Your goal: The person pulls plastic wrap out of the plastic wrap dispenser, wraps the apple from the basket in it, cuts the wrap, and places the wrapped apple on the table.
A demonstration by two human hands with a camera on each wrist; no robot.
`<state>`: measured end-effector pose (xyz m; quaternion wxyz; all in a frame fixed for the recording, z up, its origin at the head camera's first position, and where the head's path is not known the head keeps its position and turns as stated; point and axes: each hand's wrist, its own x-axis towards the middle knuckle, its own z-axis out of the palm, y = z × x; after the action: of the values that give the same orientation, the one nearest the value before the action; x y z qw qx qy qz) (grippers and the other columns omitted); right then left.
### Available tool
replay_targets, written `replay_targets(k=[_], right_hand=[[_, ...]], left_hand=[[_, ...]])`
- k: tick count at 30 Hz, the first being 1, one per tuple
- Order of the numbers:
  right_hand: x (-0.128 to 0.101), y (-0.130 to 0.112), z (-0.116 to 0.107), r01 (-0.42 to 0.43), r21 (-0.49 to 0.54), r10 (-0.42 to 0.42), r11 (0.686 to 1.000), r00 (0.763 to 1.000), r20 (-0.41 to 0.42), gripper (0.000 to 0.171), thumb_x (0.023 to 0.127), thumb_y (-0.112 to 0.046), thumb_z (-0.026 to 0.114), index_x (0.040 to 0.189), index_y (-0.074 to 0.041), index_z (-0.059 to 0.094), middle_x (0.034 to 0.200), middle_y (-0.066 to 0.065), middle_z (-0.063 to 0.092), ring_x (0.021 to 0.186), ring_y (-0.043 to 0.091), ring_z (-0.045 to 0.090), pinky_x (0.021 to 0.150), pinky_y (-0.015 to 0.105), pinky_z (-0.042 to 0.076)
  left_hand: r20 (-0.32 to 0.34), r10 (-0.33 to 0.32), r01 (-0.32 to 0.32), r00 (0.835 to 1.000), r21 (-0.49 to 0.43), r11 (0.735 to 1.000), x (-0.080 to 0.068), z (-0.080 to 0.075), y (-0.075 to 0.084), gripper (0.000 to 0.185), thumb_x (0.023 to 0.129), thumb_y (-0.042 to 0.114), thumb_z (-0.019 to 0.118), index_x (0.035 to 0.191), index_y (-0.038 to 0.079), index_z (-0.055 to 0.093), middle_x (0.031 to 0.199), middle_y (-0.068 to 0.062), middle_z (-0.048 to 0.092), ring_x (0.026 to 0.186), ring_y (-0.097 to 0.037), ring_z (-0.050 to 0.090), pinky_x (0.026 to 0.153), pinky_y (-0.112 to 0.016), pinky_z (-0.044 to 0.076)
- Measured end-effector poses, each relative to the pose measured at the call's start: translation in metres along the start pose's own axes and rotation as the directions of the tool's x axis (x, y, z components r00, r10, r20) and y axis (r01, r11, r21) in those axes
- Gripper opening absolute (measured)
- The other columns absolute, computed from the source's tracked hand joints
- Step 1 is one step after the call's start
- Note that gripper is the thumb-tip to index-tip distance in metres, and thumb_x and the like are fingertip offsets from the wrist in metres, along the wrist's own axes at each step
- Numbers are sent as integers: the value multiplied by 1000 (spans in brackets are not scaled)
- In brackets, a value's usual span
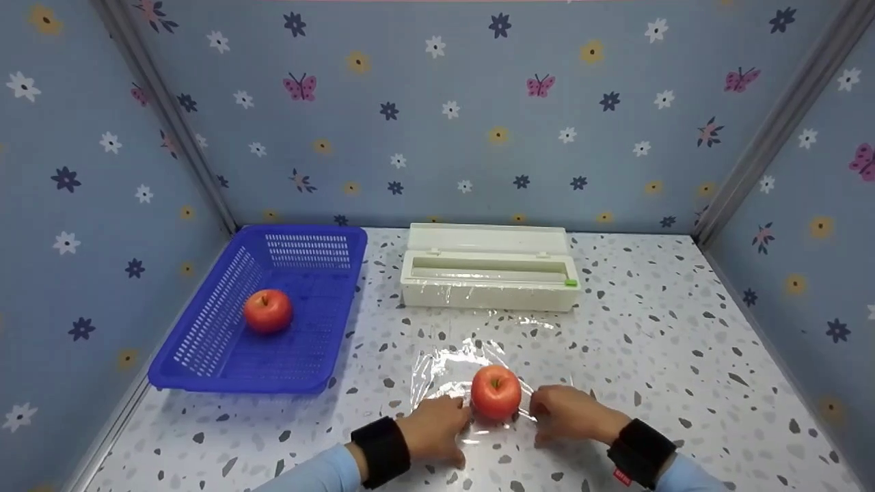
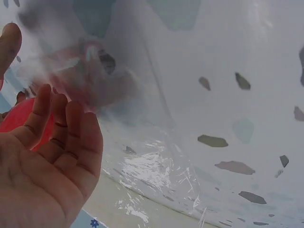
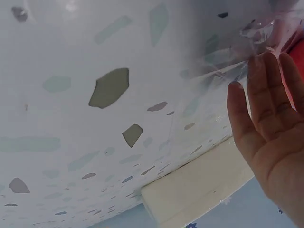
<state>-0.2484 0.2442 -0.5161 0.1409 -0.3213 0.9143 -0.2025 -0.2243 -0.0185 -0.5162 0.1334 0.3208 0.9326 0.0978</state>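
Taking the red apple [image 1: 495,391] on the sheet of clear cling film [image 1: 448,372] as landmark: far to its left stands a blue perforated plastic basket [image 1: 205,335] holding a second red apple [image 1: 268,310]; behind it sits the white cling-film dispenser box [image 1: 489,268], lid up.

The left hand [image 1: 435,429] lies just left of the landmark apple, fingers fairly straight, against the film and fruit; it pinches nothing that I can see. The right hand [image 1: 567,412] sits just right of the apple, fingers extended over the film's edge; whether a fingertip pinches the film I cannot tell.

Likely risks: the thin film could cling to itself or to the speckled white desk [image 1: 649,342] and crumple, or tear under an uneven pull; the round apple could roll off the sheet if nudged from one side.

The head view alone gives the whole layout, basket and box included. The left wrist view shows the open palm [image 2: 42,175], the apple's red behind the fingers and the film's wrinkles; the right wrist view shows straight fingers [image 3: 266,109] under lifted film.
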Motion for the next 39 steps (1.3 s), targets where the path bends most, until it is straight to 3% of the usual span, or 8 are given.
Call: replay_targets(k=[6, 14, 20, 28, 39], right_hand=[[2, -1, 4, -2, -55, 3, 998, 1000, 16, 27, 62, -25, 80, 79, -15, 61, 75, -8, 53, 66, 5, 47, 58, 21, 41], [2, 1, 6, 60, -87, -60, 994, 998, 3, 11, 70, -16, 74, 76, -15, 65, 75, -8, 55, 67, 5, 50, 61, 21, 45], [3, 2, 9, 84, -108, -86, 991, 996, -16, 8, 72, -10, 71, 75, -14, 65, 73, -7, 55, 65, 5, 50, 60, 21, 45], [1, 4, 14, 111, -131, -115, 985, 993, -24, 10, 76, -9, 66, 70, -14, 60, 68, -9, 51, 62, 3, 44, 56, 18, 40], [0, -4, 6, 79, -124, -83, 989, 996, -32, 6, 80, -7, 64, 77, -12, 61, 70, -6, 52, 64, 6, 47, 57, 21, 41]], left_hand=[[-6, 40, -40, 999, 13, 999, 5, 5, -3, 35, 56, 40, 81, 74, 21, 57, 75, 8, 49, 66, -10, 46, 59, -24, 41], [-32, 103, -102, 994, 14, 995, 12, 6, -8, 19, 68, 33, 74, 71, 20, 60, 71, 10, 51, 62, -6, 45, 56, -20, 37], [-74, 142, -138, 987, 62, 989, 13, 6, -9, 13, 75, 26, 69, 69, 19, 60, 68, 8, 53, 60, -7, 45, 53, -19, 36], [-94, 126, -123, 987, 38, 992, 9, 10, -9, 10, 80, 25, 65, 72, 20, 59, 68, 10, 53, 59, -6, 45, 55, -18, 38], [-206, 183, -171, 961, 75, 983, 8, 2, -16, 3, 82, 23, 63, 83, 20, 64, 75, 8, 58, 65, -6, 50, 60, -18, 41]])
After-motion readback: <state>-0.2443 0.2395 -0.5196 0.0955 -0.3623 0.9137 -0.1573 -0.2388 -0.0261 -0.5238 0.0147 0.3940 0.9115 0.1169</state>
